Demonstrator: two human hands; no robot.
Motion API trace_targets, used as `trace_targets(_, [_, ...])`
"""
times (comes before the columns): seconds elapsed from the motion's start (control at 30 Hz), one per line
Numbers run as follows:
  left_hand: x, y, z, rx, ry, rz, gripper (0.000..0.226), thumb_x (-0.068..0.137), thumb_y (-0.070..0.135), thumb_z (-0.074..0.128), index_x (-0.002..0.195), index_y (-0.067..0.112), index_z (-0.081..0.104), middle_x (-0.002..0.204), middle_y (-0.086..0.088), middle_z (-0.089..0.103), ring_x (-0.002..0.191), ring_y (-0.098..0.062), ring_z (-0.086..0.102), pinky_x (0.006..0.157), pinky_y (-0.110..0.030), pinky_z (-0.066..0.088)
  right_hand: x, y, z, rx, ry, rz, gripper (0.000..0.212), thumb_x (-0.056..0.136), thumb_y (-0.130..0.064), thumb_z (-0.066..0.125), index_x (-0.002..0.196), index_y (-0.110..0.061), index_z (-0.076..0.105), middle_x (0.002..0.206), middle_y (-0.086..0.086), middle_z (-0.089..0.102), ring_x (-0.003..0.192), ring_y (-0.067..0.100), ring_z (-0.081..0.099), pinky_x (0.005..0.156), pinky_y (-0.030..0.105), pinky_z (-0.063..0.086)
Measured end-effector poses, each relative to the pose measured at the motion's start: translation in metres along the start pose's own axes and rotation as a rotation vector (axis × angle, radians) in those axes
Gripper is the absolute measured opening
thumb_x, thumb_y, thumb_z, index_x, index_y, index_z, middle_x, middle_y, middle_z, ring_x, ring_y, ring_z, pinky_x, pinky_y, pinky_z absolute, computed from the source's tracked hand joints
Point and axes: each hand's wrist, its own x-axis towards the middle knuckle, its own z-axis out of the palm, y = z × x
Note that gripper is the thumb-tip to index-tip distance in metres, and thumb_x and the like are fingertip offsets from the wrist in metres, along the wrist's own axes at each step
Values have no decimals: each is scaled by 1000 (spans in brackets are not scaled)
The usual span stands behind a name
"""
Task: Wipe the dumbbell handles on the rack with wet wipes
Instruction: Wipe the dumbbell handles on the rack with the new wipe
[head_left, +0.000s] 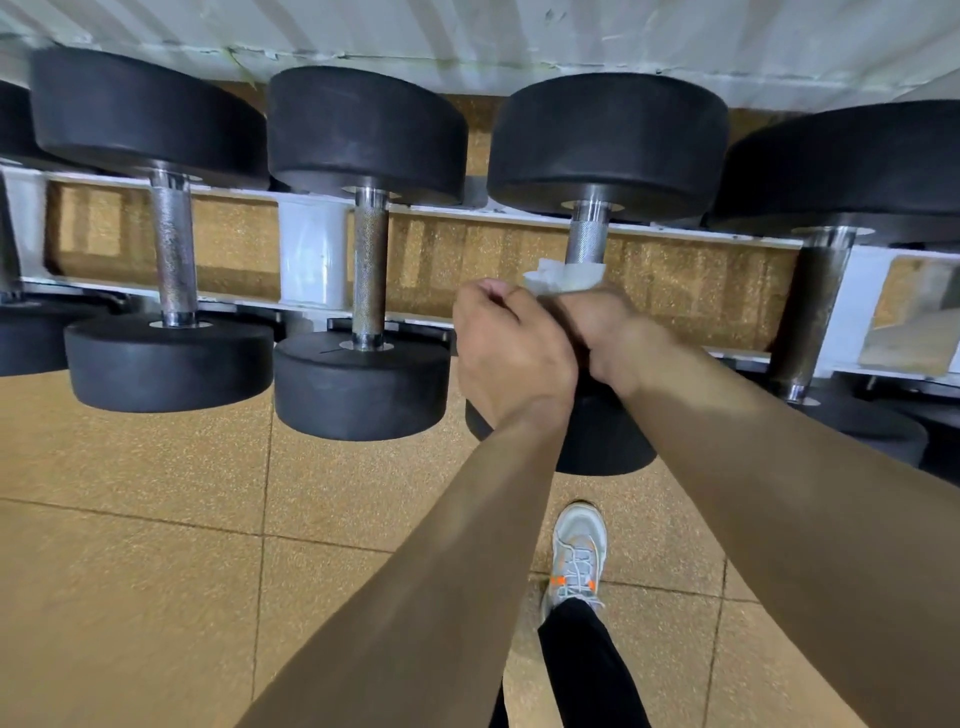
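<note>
Two hands work a wipe on one dumbbell's handle at the rack.

Tan floor (156, 519) tiles run under a white rack (311, 244), which carries a row of black dumbbells (363, 130) lying across its rails. Both arms reach to the dumbbell (608, 140) third from the left that shows whole. The right hand (602, 332) is wrapped round its steel handle (587, 239). The left hand (511, 353) presses against it, fingers curled in; I can't tell what they grip. A grey shoe (579, 551) stands on the tiles below. The white wipe (563, 275) bunches out just above the right hand's fingers, round the handle.
</note>
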Motion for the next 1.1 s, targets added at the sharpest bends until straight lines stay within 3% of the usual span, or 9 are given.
trace_targets(0.1, [0,-3,1,-17,-5,28,11,101,34,45,96,28,53,100,9,61,92,-18,56,81,-36,41,6,0,-8,79,-100,41,25,74,-18,88,95,-14,75,84,3,77,78,20,74,69,35,61])
trace_targets(0.23, [-1,-4,3,-52,-3,19,13,103,35,44,93,29,51,99,10,61,89,-17,55,78,-36,39,11,-9,-19,133,-233,42,25,76,-27,87,73,-22,63,64,-4,64,59,15,61,63,29,48])
trace_targets(0.43, [-1,-3,2,-46,-12,6,14,102,35,43,92,28,51,98,8,61,90,-20,58,80,-38,42,18,-21,-20,360,-281,-41,20,84,-21,80,82,-15,61,63,-3,57,55,12,51,59,27,47])
trace_targets(0.57, [-2,1,0,-16,-23,-9,13,102,37,43,92,31,49,97,8,62,89,-20,58,83,-40,45,10,-11,-19,155,-176,-72,31,76,-22,88,99,-12,69,76,0,71,67,15,68,67,31,56])
trace_targets(0.67, [-2,2,-1,-9,-30,-5,15,102,38,42,91,30,49,97,8,61,89,-20,58,85,-41,46,1,-4,-24,-37,-239,-73,19,79,-17,85,84,-13,67,68,1,70,60,14,65,52,25,51])
trace_targets(0.73, [-2,2,-2,-9,-30,-7,16,102,39,41,92,29,49,97,6,62,90,-22,58,86,-41,45,-3,-3,-25,-74,-232,-74,22,78,-17,87,83,-14,66,66,1,69,59,13,65,53,26,49])
trace_targets(0.9, [-3,5,-3,-5,-44,-15,16,102,37,41,93,27,49,99,4,63,91,-23,58,83,-38,42,-7,-2,-38,-82,-269,-112,37,73,-25,89,103,-12,71,88,5,78,79,17,76,66,31,58])
trace_targets(1.0, [-3,5,-4,2,-53,-17,15,102,37,41,95,27,50,100,4,64,90,-23,57,81,-35,39,-8,4,-64,-180,-299,-168,34,85,-20,81,116,-11,72,108,10,77,103,30,74,88,43,55])
trace_targets(1.1, [-3,4,-4,3,-58,-16,18,102,39,41,96,26,51,99,5,64,89,-22,58,79,-35,37,-10,5,-84,-46,-272,-151,29,95,-1,64,124,-4,66,118,18,73,94,26,76,79,35,61])
